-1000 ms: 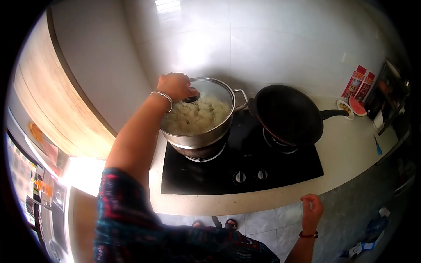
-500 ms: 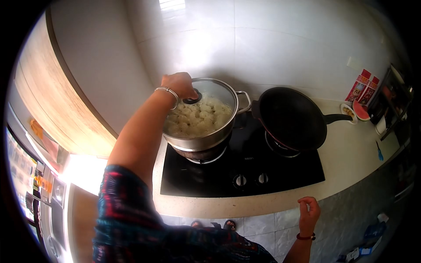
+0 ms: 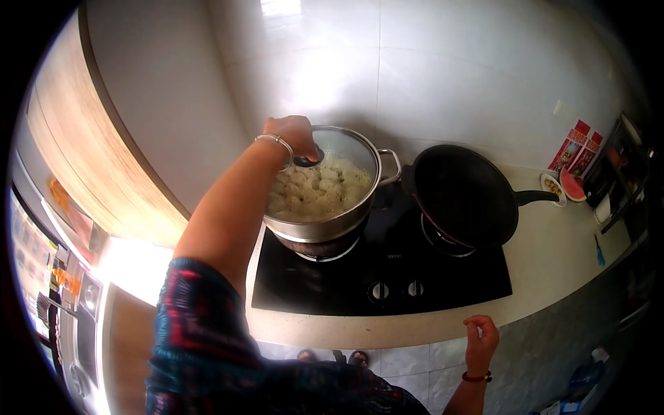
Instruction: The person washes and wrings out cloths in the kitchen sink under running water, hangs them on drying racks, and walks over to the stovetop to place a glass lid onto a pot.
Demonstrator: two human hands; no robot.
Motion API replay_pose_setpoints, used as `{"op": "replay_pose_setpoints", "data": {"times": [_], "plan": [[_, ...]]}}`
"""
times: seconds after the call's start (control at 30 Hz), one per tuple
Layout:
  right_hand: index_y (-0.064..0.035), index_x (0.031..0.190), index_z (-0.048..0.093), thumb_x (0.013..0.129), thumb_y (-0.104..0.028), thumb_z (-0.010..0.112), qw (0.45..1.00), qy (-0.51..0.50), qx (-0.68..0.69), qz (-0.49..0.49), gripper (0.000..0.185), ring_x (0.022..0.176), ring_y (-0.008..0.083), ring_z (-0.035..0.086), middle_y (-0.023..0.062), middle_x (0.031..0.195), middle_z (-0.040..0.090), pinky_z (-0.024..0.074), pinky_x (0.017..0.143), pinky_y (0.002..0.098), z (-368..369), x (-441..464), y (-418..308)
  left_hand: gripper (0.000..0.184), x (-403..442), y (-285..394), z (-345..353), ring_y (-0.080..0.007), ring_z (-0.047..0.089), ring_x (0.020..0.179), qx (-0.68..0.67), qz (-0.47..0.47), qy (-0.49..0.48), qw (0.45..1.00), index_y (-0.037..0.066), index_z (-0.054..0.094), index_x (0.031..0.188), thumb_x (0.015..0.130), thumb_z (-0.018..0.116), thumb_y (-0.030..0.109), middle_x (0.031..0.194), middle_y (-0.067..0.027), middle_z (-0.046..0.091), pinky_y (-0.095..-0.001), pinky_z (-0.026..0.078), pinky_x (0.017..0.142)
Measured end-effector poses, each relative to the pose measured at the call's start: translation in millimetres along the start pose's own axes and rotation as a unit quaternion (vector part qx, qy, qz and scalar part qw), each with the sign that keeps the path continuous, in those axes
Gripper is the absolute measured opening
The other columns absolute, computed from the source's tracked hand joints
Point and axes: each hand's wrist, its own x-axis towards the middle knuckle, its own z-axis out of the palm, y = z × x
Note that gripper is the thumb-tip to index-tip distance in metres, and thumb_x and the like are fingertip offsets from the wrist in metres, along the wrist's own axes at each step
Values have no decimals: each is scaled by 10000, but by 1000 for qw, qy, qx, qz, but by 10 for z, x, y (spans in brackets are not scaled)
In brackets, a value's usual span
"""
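My left hand (image 3: 292,135) is closed on the dark knob of a glass pot lid (image 3: 337,142). The lid lies over a steel pot (image 3: 311,230) on the left burner, and pale, lumpy food (image 3: 318,188) shows through the glass; its kind is unclear. My fingers partly hide the knob. Away from the stove, my right hand (image 3: 482,340) hangs in front of the counter's edge, fingers loosely bent and apart, holding nothing. On the right burner a black frying pan (image 3: 462,197) rests with its handle pointing right.
The black gas hob (image 3: 332,290) has two knobs at its front. Farther right on the counter (image 3: 546,266) are a small dish of food (image 3: 553,188), a watermelon piece (image 3: 573,185) and a blue-handled tool (image 3: 599,250). A wood-fronted cabinet (image 3: 104,131) stands at left.
The view has shifted slightly. My left hand keeps its hold on the lid's knob, and the lid still lies over the pot. My right hand still hangs by the counter.
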Motion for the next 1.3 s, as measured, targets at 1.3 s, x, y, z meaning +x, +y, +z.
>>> {"op": "replay_pose_setpoints", "data": {"times": [1.3], "plan": [[-20,766,546,780,-30,522,1000,-13,3,3,29,704,124,553,50,732,589,437,667,237,-22,-29,99,320,-5,-84,113,-227,607,680,-95,-22,55,994,64,647,726,530,664,317,736,-96,633,-287,466,660]]}}
